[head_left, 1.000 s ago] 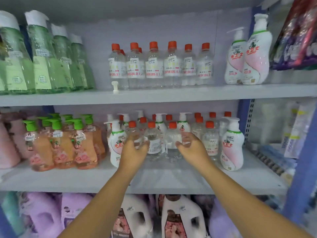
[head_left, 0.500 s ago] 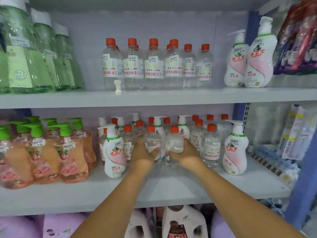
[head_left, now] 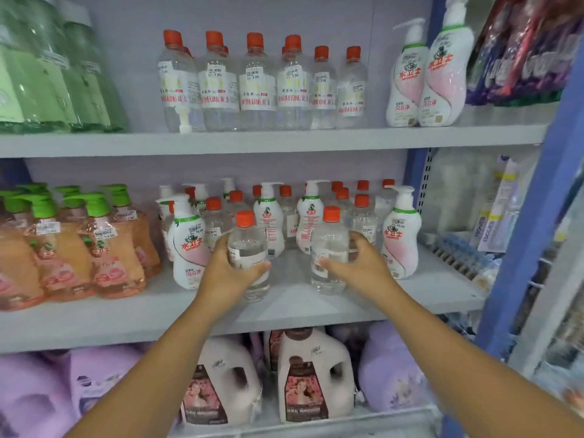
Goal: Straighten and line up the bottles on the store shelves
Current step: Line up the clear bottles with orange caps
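On the middle shelf (head_left: 284, 314), two clear bottles with orange caps stand near the front edge, forward of the crowd behind them. The left hand (head_left: 226, 273) is wrapped around the left clear bottle (head_left: 248, 248), fingers behind and thumb across its label, so it can be slid or turned without tipping. The right hand (head_left: 360, 267) cups the right clear bottle (head_left: 328, 248) from its right side, with fingers curled loosely around it; whether the grip is firm cannot be told. Both bottles look upright, their bases on or just above the shelf.

Behind them the stock is mixed: more orange-capped bottles (head_left: 361, 213) stand among white pump bottles (head_left: 268, 216), which is likely why these two sit forward, to start a clean front row. A larger white and pink pump bottle (head_left: 188, 245) stands just left of the left hand, another (head_left: 399, 235) just right of the right hand, framing the gap being filled. Far left are orange soap bottles with green pumps (head_left: 110, 248).

Up on the top shelf (head_left: 284, 140), the same clear bottles (head_left: 256, 83) are already in an even row, a likely model for this one.
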`<action>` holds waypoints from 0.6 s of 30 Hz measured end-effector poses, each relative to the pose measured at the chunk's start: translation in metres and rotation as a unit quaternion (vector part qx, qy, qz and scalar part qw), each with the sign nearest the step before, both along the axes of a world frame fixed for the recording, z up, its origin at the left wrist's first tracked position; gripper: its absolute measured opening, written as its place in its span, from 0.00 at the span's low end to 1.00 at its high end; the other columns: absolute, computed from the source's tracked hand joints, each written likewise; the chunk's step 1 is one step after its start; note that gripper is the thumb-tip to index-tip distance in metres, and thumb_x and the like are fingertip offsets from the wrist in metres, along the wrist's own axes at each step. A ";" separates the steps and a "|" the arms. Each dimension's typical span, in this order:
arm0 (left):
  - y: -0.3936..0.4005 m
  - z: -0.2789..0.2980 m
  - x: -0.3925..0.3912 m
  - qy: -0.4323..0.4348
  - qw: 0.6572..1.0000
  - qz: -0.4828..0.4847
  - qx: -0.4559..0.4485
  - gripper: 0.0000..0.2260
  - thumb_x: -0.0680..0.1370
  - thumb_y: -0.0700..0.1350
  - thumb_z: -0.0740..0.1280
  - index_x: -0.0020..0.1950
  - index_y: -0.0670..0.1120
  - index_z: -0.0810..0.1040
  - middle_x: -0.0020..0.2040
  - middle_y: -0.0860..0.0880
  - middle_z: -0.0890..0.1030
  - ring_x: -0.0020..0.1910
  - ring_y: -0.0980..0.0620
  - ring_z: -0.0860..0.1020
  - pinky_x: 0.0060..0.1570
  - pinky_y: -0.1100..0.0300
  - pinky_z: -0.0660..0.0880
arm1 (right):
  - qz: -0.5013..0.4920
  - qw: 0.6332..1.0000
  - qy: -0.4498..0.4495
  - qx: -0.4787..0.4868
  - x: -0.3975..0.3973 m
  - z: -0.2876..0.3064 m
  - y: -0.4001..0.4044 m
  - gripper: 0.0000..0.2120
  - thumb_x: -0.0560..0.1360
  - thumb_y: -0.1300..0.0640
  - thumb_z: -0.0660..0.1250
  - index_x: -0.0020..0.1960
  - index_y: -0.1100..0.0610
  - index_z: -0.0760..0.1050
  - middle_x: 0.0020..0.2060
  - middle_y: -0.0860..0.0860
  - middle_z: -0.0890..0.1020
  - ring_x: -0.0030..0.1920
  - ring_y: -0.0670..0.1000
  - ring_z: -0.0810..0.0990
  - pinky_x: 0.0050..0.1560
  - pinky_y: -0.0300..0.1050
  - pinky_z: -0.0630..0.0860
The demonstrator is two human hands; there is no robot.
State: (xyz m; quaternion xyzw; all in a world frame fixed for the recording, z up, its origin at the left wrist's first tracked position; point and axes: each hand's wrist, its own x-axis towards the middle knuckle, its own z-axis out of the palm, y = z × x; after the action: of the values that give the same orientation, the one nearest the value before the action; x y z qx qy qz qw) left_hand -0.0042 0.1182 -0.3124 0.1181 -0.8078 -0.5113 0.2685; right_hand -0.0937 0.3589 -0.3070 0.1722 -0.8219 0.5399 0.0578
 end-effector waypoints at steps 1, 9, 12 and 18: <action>0.005 0.002 0.006 0.000 1.000 0.001 0.001 0.35 0.69 0.49 0.82 0.72 0.54 0.69 0.55 0.58 0.82 0.49 0.65 0.80 0.45 0.67 0.74 | 0.000 1.000 0.003 0.013 -0.001 0.002 0.003 0.34 0.68 0.49 0.81 0.69 0.47 0.69 0.56 0.40 0.80 0.55 0.44 0.81 0.53 0.42 0.76; 0.063 0.044 0.092 0.019 1.000 -0.009 -0.022 0.26 0.69 0.48 0.82 0.61 0.63 0.72 0.50 0.63 0.84 0.48 0.71 0.80 0.41 0.78 0.73 | 0.069 0.997 0.022 0.013 0.048 0.026 0.065 0.30 0.63 0.48 0.82 0.62 0.42 0.74 0.55 0.41 0.83 0.55 0.44 0.82 0.61 0.50 0.80; 0.092 0.088 0.128 0.058 0.997 -0.021 -0.044 0.26 0.67 0.49 0.81 0.59 0.65 0.74 0.47 0.70 0.83 0.46 0.72 0.81 0.42 0.77 0.73 | 0.107 0.992 0.066 -0.009 0.076 0.065 0.091 0.29 0.60 0.43 0.81 0.58 0.37 0.75 0.54 0.37 0.84 0.55 0.40 0.82 0.58 0.43 0.78; 0.134 0.187 0.156 0.125 0.986 -0.035 -0.101 0.27 0.59 0.68 0.71 0.57 0.66 0.74 0.48 0.72 0.82 0.46 0.70 0.81 0.45 0.64 0.74 | 0.162 0.972 0.151 -0.079 0.096 0.179 0.122 0.31 0.59 0.39 0.79 0.61 0.41 0.77 0.54 0.41 0.86 0.54 0.46 0.85 0.58 0.52 0.81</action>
State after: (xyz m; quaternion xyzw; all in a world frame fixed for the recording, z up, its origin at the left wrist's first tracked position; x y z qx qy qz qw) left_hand 0.1517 0.2521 -0.1249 -0.0034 -0.8189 -0.4471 0.3599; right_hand 0.0021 0.4814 -0.1275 0.3775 -0.7193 0.5735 0.1063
